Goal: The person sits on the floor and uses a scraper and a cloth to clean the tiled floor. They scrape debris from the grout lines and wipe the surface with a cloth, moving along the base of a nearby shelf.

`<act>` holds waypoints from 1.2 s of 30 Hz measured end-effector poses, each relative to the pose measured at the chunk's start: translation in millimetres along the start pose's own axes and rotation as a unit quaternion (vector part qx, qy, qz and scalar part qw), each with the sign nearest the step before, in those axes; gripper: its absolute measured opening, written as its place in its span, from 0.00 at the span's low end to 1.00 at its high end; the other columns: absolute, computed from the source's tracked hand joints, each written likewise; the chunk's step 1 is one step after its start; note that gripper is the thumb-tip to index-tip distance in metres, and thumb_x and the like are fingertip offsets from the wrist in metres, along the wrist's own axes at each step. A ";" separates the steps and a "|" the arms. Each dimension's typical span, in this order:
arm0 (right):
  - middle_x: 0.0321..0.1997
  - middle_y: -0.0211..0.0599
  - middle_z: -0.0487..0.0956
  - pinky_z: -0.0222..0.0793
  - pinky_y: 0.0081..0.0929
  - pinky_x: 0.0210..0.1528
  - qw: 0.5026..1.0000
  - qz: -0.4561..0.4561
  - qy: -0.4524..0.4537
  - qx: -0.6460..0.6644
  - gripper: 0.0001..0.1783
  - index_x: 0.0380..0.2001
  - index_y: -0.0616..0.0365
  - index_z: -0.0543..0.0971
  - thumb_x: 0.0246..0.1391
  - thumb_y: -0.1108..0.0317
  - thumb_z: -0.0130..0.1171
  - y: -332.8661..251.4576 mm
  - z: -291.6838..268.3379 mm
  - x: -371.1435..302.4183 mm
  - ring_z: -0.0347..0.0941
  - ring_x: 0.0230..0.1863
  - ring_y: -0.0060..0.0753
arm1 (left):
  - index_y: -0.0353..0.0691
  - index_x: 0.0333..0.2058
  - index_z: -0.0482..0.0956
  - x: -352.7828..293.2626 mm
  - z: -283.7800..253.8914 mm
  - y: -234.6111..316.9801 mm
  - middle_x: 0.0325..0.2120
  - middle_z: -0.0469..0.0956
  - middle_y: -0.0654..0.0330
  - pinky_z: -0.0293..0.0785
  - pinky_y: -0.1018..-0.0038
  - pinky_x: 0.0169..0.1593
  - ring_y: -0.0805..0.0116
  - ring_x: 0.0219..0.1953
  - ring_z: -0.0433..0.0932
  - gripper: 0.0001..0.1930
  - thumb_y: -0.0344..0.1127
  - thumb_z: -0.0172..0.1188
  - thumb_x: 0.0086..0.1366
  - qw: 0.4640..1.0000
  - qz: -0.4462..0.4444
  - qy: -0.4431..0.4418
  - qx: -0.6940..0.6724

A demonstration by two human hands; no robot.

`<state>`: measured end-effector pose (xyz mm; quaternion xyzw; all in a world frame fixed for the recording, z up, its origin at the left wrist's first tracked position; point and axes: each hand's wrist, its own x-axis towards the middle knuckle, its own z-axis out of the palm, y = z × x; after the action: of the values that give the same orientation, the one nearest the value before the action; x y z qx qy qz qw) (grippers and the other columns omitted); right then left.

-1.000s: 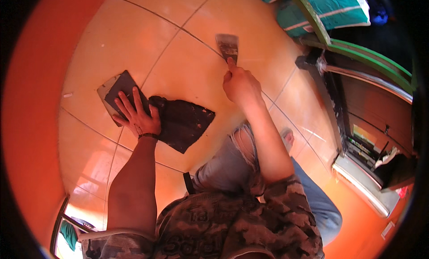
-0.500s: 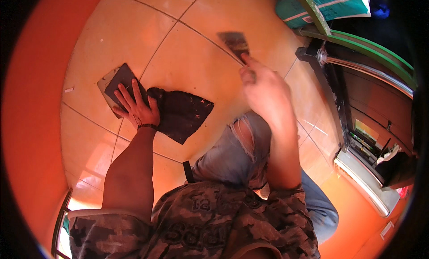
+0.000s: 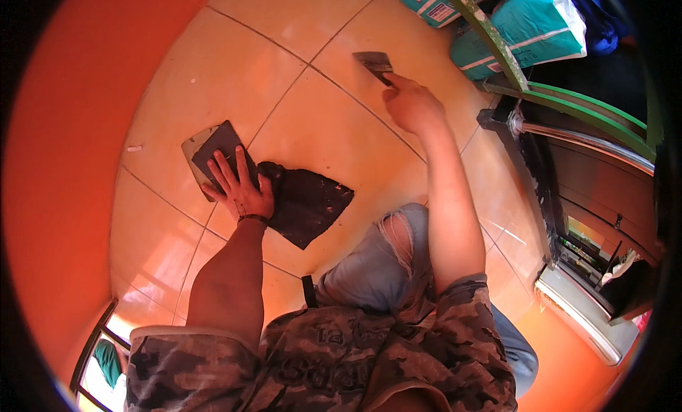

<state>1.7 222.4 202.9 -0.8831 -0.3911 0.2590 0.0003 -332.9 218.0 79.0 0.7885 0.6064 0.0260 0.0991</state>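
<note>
My left hand (image 3: 241, 190) lies flat with fingers spread on a dark rectangular sheet (image 3: 222, 143). Under that sheet, a lighter greyish flat piece (image 3: 193, 148) sticks out along the left side. Touching the hand's right side is a black cloth-like piece (image 3: 310, 204) with light specks, spread on the tiled floor. Farther off to the right, my right hand (image 3: 415, 106) is closed around the handle of a putty knife (image 3: 375, 62). The knife's dark, wide blade points away to the upper left; whether it touches the tiles I cannot tell.
An orange wall (image 3: 64, 170) runs along the left. On the right stands a dark frame (image 3: 522, 156) with a metal bar (image 3: 582, 143). Teal plastic packs (image 3: 522, 32) sit behind a green rail (image 3: 490, 39) at the upper right. A small pale scrap (image 3: 135, 148) lies near the wall.
My right hand has stretched farther away with the putty knife, straightening the arm. The left hand stays flat on the dark sheet. The whole view has shifted somewhat.
</note>
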 end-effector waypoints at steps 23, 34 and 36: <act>0.44 0.58 0.80 0.71 0.53 0.50 0.999 -0.036 0.032 0.023 0.28 0.57 0.51 0.69 0.50 0.72 0.52 -9.4 11.4 17.5 0.77 0.48 0.61 | 0.58 0.71 0.51 -5.2 -5.0 -1.1 0.74 0.35 0.53 0.28 0.32 0.67 0.49 0.75 0.32 0.40 0.47 0.52 0.61 1.000 -0.003 -0.020 0.019; 0.51 0.51 0.80 0.70 0.44 0.56 0.992 -0.111 0.021 0.048 0.29 0.56 0.49 0.76 0.46 0.74 0.52 -0.8 16.2 -40.5 0.75 0.54 0.56 | 0.59 0.71 0.51 -0.5 -1.7 -2.5 0.74 0.36 0.53 0.27 0.32 0.67 0.49 0.75 0.33 0.40 0.47 0.53 0.60 1.000 -0.002 -0.004 0.014; 0.46 0.56 0.81 0.73 0.46 0.53 0.998 -0.048 0.025 0.020 0.21 0.49 0.54 0.78 0.49 0.71 0.53 -17.6 50.7 -2.8 0.77 0.50 0.55 | 0.59 0.71 0.50 -2.7 0.0 1.6 0.74 0.36 0.53 0.27 0.31 0.67 0.49 0.75 0.32 0.40 0.47 0.52 0.60 1.000 0.018 -0.004 0.004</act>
<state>-35.1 222.4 163.8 -0.8693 -0.4278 0.2445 0.0398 -332.1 215.0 79.5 0.7997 0.5919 0.0217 0.0980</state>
